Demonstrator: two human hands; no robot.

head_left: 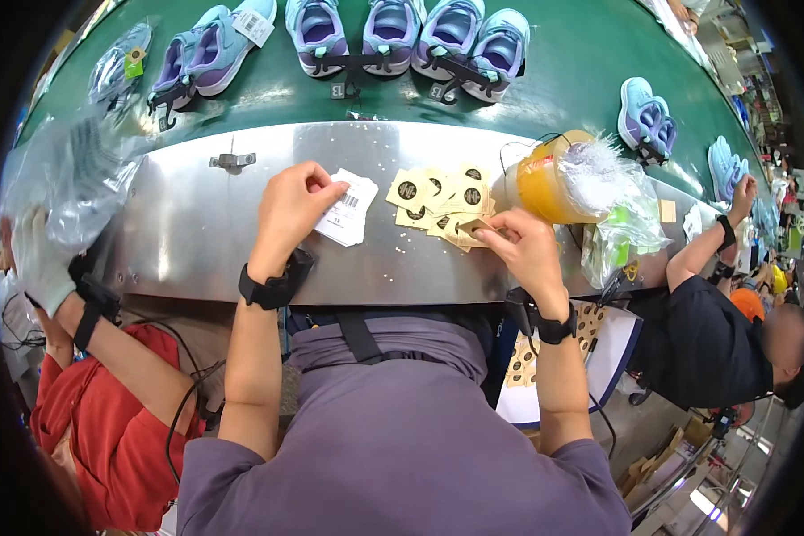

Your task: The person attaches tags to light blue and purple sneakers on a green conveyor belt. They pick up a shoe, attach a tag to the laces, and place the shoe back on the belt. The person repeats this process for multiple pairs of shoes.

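Note:
My left hand (297, 210) pinches the near-left edge of a stack of white barcode labels (353, 214) lying on the metal ledge. To its right, small pale-yellow paper squares with black round prints (438, 192) lie in a loose, overlapping heap. My right hand (525, 243) is closed at the heap's near-right corner, with thumb and finger on one yellow paper square (473, 229). Whether my left hand holds one label or several is hard to see. Black bands with small boxes sit on both my wrists.
A yellow tub (545, 183) with white stringy fasteners and a plastic bag (630, 232) stands right of the heap. Light-blue and purple shoes (389, 36) line the green belt (563, 89). Co-workers flank me: a gloved hand (40, 255) with plastic bags at left, a dark-clad person (715, 330) at right.

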